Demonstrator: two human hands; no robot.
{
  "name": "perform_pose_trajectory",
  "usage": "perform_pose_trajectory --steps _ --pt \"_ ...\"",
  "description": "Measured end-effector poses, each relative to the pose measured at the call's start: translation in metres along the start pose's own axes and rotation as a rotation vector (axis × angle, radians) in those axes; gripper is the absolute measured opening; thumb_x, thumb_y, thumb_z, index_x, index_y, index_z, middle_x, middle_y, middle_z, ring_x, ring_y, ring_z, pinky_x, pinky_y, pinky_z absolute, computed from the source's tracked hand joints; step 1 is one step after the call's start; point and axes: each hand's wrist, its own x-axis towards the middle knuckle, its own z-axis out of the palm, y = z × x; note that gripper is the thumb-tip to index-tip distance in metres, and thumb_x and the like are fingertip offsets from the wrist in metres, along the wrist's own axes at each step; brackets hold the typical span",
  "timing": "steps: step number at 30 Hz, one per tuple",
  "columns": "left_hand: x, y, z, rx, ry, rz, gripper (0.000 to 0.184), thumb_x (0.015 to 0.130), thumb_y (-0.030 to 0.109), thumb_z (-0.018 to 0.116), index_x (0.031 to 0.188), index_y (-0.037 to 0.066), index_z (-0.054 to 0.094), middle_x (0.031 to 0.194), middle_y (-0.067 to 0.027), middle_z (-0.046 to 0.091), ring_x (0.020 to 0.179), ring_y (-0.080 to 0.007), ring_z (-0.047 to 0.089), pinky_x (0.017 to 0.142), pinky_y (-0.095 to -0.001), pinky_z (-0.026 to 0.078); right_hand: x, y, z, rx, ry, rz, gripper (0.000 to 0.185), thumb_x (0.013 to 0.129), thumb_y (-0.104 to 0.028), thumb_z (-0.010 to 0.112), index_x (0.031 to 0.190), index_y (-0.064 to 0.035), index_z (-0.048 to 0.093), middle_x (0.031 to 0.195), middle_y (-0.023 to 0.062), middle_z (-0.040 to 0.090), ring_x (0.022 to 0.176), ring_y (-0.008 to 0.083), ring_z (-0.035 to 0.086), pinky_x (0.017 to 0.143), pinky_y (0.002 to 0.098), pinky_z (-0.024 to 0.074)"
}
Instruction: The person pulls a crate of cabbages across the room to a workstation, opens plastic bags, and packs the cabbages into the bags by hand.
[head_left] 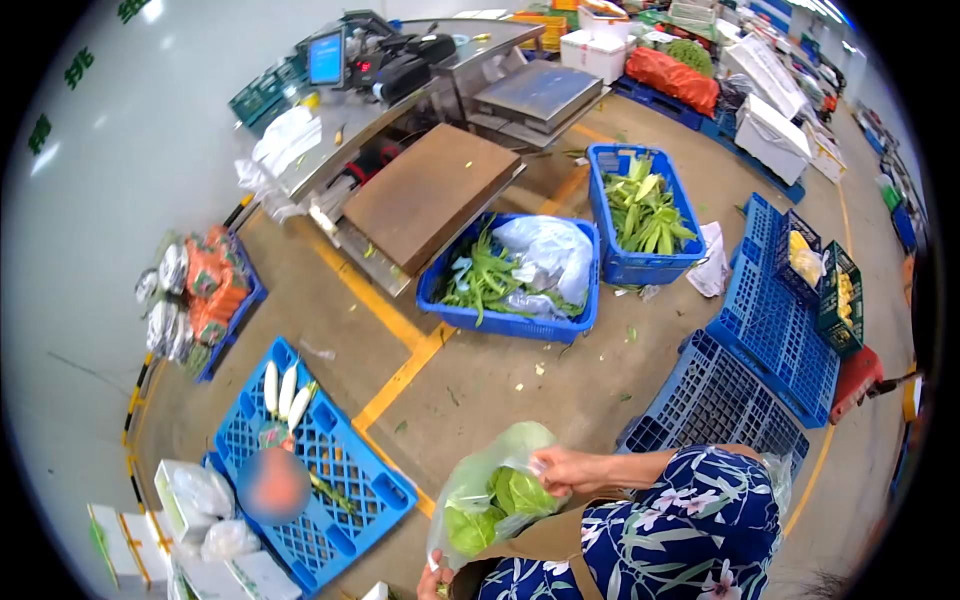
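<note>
My right hand [562,471] is closed on the upper right side of a clear plastic bag [518,440]. Leafy green cabbages [520,492] show through the bag; their exact number is hard to make out. At the bottom edge of the view, my left hand [435,579] grips the lower left edge of the same bag, with part of the hand cut off. The bag hangs in front of my brown apron [540,537].
Left of me lies a blue pallet [345,470] with white radishes [288,390]. Ahead stand two blue crates, one with leaves and plastic [510,325], one with corn husks [645,210]. Blue pallets [770,300] line the right. A scale platform [430,195] stands beyond.
</note>
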Motion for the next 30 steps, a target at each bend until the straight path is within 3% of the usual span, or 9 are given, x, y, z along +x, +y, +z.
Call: perform_pose_trajectory --steps 2,5,8,12,16,18,21,22,30 --pt "-0.004 0.047 0.037 -0.154 -0.296 -0.032 0.015 0.089 0.021 0.046 0.079 0.010 0.051 0.068 0.0043 0.042 0.061 -0.0059 0.038 0.053 -0.0215 0.031 0.007 -0.038 -0.001 -0.016 -0.017 -0.054 0.020 0.072 0.005 0.048 0.089 -0.0027 0.043 0.064 0.0007 0.038 0.046 0.0068 0.032 0.040 0.0213 0.0225" --pt "0.053 0.051 0.016 0.384 -0.100 0.228 0.017 0.089 0.021 0.047 0.076 0.011 0.047 0.066 0.0035 0.040 0.060 -0.0060 0.037 0.053 -0.0212 0.029 0.014 -0.077 0.003 -0.003 -0.015 -0.145 0.019 0.072 0.005 0.049 0.089 -0.0023 0.043 0.064 0.0011 0.038 0.047 0.0067 0.032 0.040 0.0215 0.0223" --pt "0.091 0.078 0.028 0.175 -0.166 0.135 0.020 0.090 0.024 0.049 0.076 0.010 0.046 0.066 0.0035 0.037 0.059 -0.0075 0.036 0.054 -0.0213 0.028 0.032 -0.104 0.004 0.028 0.039 -0.262 0.019 0.072 0.006 0.048 0.089 -0.0022 0.043 0.064 0.0019 0.039 0.048 0.0069 0.033 0.040 0.0218 0.0228" --pt "0.146 0.133 0.045 0.165 -0.295 0.081 0.021 0.090 0.025 0.050 0.099 0.007 0.043 0.074 -0.0018 0.044 0.068 -0.0123 0.043 0.064 -0.0273 0.035 0.058 -0.135 0.001 0.111 0.084 -0.379 0.019 0.072 0.006 0.047 0.088 -0.0030 0.043 0.061 0.0020 0.037 0.047 0.0077 0.031 0.041 0.0222 0.0223" --pt "0.222 0.194 0.035 0.119 -0.517 -0.016 0.040 0.090 0.026 0.051 0.122 0.004 0.040 0.083 -0.0071 0.051 0.077 -0.0172 0.050 0.073 -0.0333 0.042 0.086 -0.169 0.011 0.145 0.165 -0.449 0.015 0.073 0.006 0.046 0.085 -0.0031 0.043 0.060 0.0011 0.037 0.047 0.0076 0.030 0.040 0.0227 0.0222" --pt "0.263 0.231 0.039 0.311 -0.499 0.001 0.057 0.087 0.031 0.058 0.134 0.007 0.035 0.093 -0.0094 0.057 0.089 -0.0203 0.056 0.081 -0.0368 0.046 0.105 -0.183 0.017 0.199 0.214 -0.495 0.014 0.073 0.005 0.046 0.083 -0.0033 0.043 0.060 0.0008 0.036 0.047 0.0080 0.031 0.040 0.0228 0.0224" --pt "0.280 0.301 0.099 0.490 -0.533 0.083 0.049 0.084 0.016 0.047 0.129 -0.003 0.043 0.068 0.0007 0.047 0.063 -0.0095 0.046 0.059 -0.0193 0.035 0.130 -0.213 0.030 0.244 0.323 -0.570 0.013 0.072 0.006 0.045 0.081 -0.0029 0.044 0.060 0.0011 0.036 0.047 0.0084 0.031 0.041 0.0227 0.0236" --pt "0.295 0.317 0.109 0.308 -0.547 0.021 0.043 0.085 0.010 0.047 0.125 -0.004 0.043 0.065 -0.0052 0.048 0.039 -0.0118 0.039 0.037 -0.0242 0.030 0.135 -0.227 0.035 0.258 0.357 -0.595 0.012 0.072 0.006 0.045 0.080 -0.0028 0.043 0.060 0.0017 0.037 0.048 0.0085 0.031 0.041 0.0227 0.0240" --pt "0.376 0.454 0.230 0.193 -0.739 0.068 0.041 0.082 0.006 0.048 0.121 -0.005 0.046 0.066 -0.0053 0.049 0.040 -0.0094 0.038 0.036 -0.0213 0.029 0.197 -0.357 0.030 0.238 0.443 -0.882 0.013 0.066 0.001 0.048 0.078 -0.0040 0.049 0.060 0.0046 0.043 0.047 0.0101 0.035 0.041 0.0225 0.0274"
